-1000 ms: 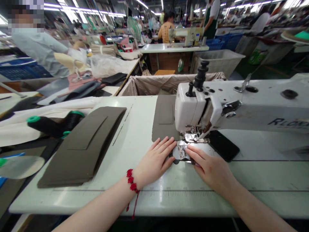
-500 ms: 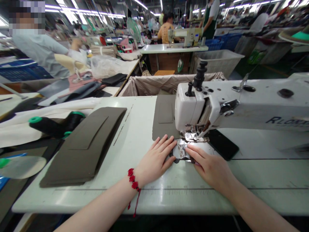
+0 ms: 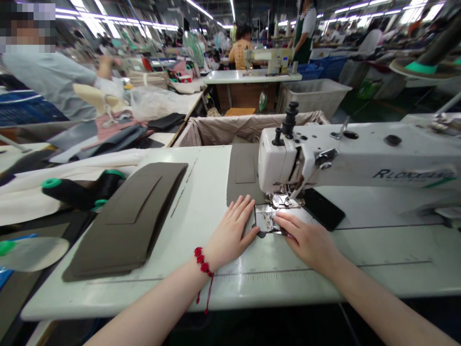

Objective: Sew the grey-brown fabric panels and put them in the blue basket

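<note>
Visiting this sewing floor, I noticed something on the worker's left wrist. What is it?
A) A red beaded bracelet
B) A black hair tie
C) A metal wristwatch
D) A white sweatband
A. A red beaded bracelet circles the wrist just behind the left hand, with a loose red cord hanging down from it.

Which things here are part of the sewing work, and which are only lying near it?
Part of the work: left hand, right hand, sewing machine, taupe panel at its foot.

Only lying nearby: stacked taupe panels, black thread spools, black phone.
</note>
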`<state>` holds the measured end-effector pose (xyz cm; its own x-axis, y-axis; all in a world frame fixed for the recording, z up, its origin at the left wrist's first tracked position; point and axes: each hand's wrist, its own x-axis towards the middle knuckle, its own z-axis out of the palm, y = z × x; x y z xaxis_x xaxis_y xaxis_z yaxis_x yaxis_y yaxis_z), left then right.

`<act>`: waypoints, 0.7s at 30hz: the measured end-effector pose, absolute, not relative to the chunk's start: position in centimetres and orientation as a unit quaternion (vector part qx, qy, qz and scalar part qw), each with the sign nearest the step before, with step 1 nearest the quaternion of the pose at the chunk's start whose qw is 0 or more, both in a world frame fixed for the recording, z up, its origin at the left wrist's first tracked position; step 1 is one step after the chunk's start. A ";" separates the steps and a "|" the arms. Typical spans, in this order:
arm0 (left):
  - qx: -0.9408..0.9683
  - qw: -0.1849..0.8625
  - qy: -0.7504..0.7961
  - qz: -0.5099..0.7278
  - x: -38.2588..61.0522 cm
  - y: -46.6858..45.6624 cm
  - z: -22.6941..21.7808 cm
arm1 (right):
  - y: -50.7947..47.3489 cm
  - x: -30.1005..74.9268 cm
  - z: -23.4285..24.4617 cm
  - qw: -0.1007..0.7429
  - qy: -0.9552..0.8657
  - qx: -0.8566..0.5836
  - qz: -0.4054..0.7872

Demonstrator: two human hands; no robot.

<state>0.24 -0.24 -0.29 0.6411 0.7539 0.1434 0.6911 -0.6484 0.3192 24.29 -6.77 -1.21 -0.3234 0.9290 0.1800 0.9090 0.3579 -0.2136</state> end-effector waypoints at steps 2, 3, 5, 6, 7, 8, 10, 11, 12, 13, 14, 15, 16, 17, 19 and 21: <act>0.899 0.117 0.400 0.135 0.2 -0.1 -0.5 | -6.8 24.2 -1.2 0.139 -0.809 -0.569 0.037; 0.900 0.115 0.398 0.137 0.2 -0.1 -0.7 | -6.8 24.2 -1.2 0.140 -0.808 -0.572 0.037; 0.902 0.108 0.393 0.142 0.3 -0.1 -1.0 | -6.9 24.1 -1.1 0.145 -0.804 -0.575 0.037; 0.903 0.102 0.391 0.145 0.3 -0.1 -1.0 | -6.9 24.1 -1.1 0.148 -0.803 -0.576 0.038; 0.905 0.096 0.387 0.146 0.4 -0.1 -1.1 | -7.0 24.1 -1.1 0.152 -0.801 -0.577 0.040; 0.906 0.088 0.386 0.148 0.4 -0.2 -1.0 | -7.0 24.0 -1.0 0.156 -0.800 -0.578 0.042; 0.900 0.065 0.403 0.155 0.4 -0.4 -0.5 | -7.1 24.0 -0.9 0.163 -0.797 -0.579 0.051; 0.891 0.053 0.420 0.162 0.4 -0.4 -0.1 | -7.2 24.0 -0.9 0.166 -0.795 -0.580 0.057; 0.880 0.041 0.441 0.169 0.3 -0.5 0.4 | -7.2 24.0 -0.9 0.168 -0.794 -0.581 0.062; 0.868 0.030 0.464 0.177 0.2 -0.5 0.9 | -7.2 23.9 -0.8 0.171 -0.792 -0.582 0.065; 0.856 0.020 0.483 0.183 0.1 -0.5 1.4 | -7.2 23.9 -0.8 0.173 -0.791 -0.583 0.067; 0.847 0.012 0.498 0.187 -0.1 -0.5 1.8 | -7.1 23.8 -0.7 0.176 -0.790 -0.583 0.067; 0.841 0.004 0.508 0.188 -0.4 -0.6 2.2 | -7.1 23.8 -0.5 0.178 -0.790 -0.583 0.067; 0.838 -0.002 0.513 0.188 -0.6 -0.8 2.3 | -7.0 23.9 -0.3 0.181 -0.791 -0.581 0.068; 0.841 -0.011 0.511 0.179 -1.3 -1.6 2.1 | -7.1 24.1 0.4 0.186 -0.792 -0.576 0.075; 0.850 -0.012 0.502 0.161 -2.3 -3.4 1.3 | -7.9 24.6 1.3 0.196 -0.788 -0.577 0.085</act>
<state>-2.27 -3.41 1.27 0.4446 0.8489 0.2858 0.8566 -0.4963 0.1415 24.64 -7.92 1.30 -0.2565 0.9435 0.2098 0.8768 0.3185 -0.3603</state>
